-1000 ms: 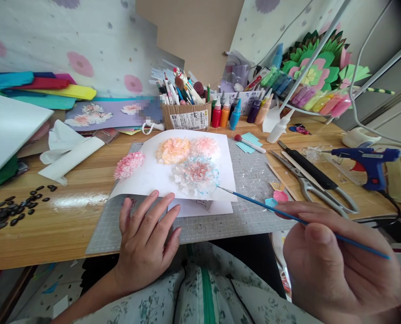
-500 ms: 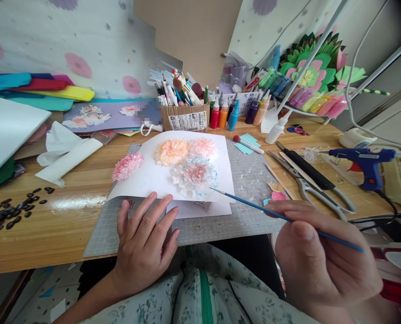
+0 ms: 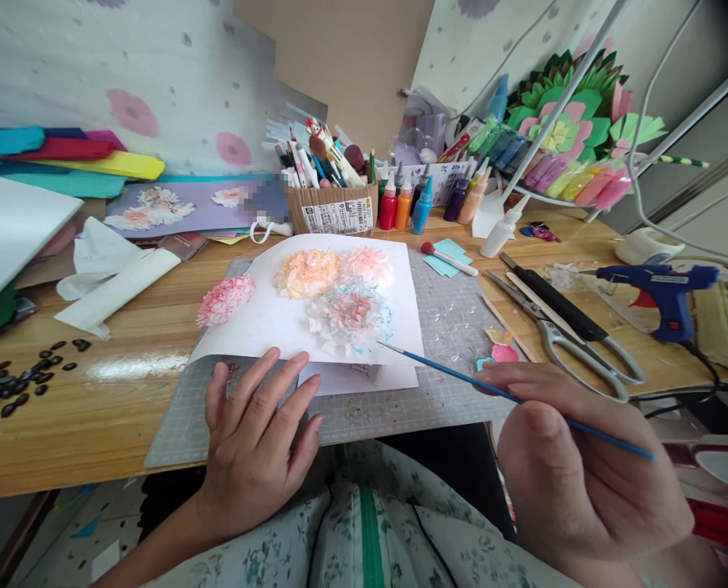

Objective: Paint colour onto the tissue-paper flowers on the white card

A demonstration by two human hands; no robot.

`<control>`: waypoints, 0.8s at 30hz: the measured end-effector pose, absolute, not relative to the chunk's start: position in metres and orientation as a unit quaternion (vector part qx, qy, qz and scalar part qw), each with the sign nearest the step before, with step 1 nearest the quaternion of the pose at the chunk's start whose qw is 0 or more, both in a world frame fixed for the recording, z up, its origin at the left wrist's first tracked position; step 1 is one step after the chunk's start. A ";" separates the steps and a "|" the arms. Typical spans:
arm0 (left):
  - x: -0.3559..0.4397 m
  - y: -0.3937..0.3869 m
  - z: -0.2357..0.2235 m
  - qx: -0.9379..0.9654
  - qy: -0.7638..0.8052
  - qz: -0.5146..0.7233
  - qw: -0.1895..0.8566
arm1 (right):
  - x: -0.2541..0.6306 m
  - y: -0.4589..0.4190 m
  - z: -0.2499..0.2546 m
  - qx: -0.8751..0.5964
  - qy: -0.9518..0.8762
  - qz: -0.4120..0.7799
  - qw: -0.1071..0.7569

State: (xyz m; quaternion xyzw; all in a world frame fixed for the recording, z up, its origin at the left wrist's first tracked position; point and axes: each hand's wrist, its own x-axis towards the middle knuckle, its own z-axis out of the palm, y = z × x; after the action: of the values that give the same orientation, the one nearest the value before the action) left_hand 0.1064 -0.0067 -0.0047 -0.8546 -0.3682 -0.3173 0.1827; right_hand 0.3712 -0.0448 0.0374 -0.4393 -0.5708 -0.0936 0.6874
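My right hand (image 3: 584,457) is closed round a thin blue paintbrush (image 3: 455,374). The brush tip points left, at the lower right edge of a white paper flower with blue and reddish tints (image 3: 350,314); whether it touches cannot be made out. My left hand (image 3: 259,433) lies with fingers spread, fingertips at the front edge of a white paper sheet (image 3: 266,335). An orange flower (image 3: 308,272) and a pale pink flower (image 3: 365,266) sit behind the tinted one on this sheet. A deeper pink flower (image 3: 225,300) rests at the sheet's left edge.
Under the sheet lies a grey cutting mat (image 3: 180,433). Scissors (image 3: 553,331) and a blue glue gun (image 3: 663,286) are on the right. Paint bottles (image 3: 422,208) and a cardboard box of brushes (image 3: 333,211) stand behind. Black seed-like pieces (image 3: 15,384) lie at left.
The whole view has shifted slightly, with the table items appearing a little further left. Both hands keep nearly the same pose, and the brush tip stays beside the blue-tinted flower.
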 end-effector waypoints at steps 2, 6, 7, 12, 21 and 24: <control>0.105 -0.006 -0.005 -0.854 -0.370 -0.317 0.181 | 0.373 -0.047 0.038 -0.442 -0.590 -0.062 0.673; 0.109 -0.008 -0.003 -0.850 -0.375 -0.325 0.176 | 0.381 -0.053 0.040 -0.443 -0.604 -0.029 0.662; 0.111 -0.009 -0.002 -0.847 -0.381 -0.330 0.171 | 0.382 -0.054 0.041 -0.445 -0.607 -0.026 0.658; 0.116 -0.012 -0.001 -0.840 -0.391 -0.340 0.160 | 0.380 -0.053 0.042 -0.447 -0.626 -0.015 0.639; 0.114 -0.011 -0.001 -0.839 -0.395 -0.336 0.165 | 0.371 -0.049 0.043 -0.458 -0.607 -0.033 0.648; 0.114 -0.011 0.000 -0.841 -0.392 -0.335 0.163 | 0.374 -0.052 0.043 -0.447 -0.599 -0.045 0.663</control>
State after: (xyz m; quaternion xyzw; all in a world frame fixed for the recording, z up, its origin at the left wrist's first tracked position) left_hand 0.1141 -0.0107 0.0000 -0.8411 -0.3918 -0.3352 0.1631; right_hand 0.3735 -0.0518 0.0428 -0.4470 -0.5989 -0.0451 0.6629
